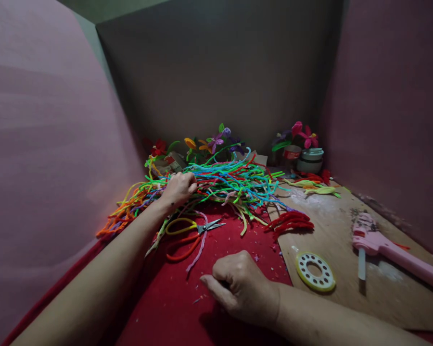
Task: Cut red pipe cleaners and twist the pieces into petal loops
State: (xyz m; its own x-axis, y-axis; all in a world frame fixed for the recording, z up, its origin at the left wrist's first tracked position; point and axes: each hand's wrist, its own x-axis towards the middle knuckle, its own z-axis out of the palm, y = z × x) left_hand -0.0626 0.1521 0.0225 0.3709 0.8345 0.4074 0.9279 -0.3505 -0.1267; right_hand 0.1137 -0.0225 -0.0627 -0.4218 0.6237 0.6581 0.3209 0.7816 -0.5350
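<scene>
My left hand (180, 186) is stretched forward onto a heap of colourful pipe cleaners (234, 180). Its fingers are curled down into the heap, and their tips are hidden. Near the front, my right hand (242, 286) hovers over or rests on the red cloth (159, 298), fingers folded in a loose fist with the thumb out; nothing shows in it. Between the two hands lie open scissors (204, 228) with one yellow and one orange handle. A pink pipe cleaner (201, 250) passes under the scissors.
On the brown board (332, 211) at right are a pink glue gun (371, 238), a yellow-rimmed spool (314, 272) and short red pipe cleaners (292, 222). Fuzzy flowers (216, 142) and lidded containers (309, 161) stand at the back. Pink walls (39, 134) rise at both sides.
</scene>
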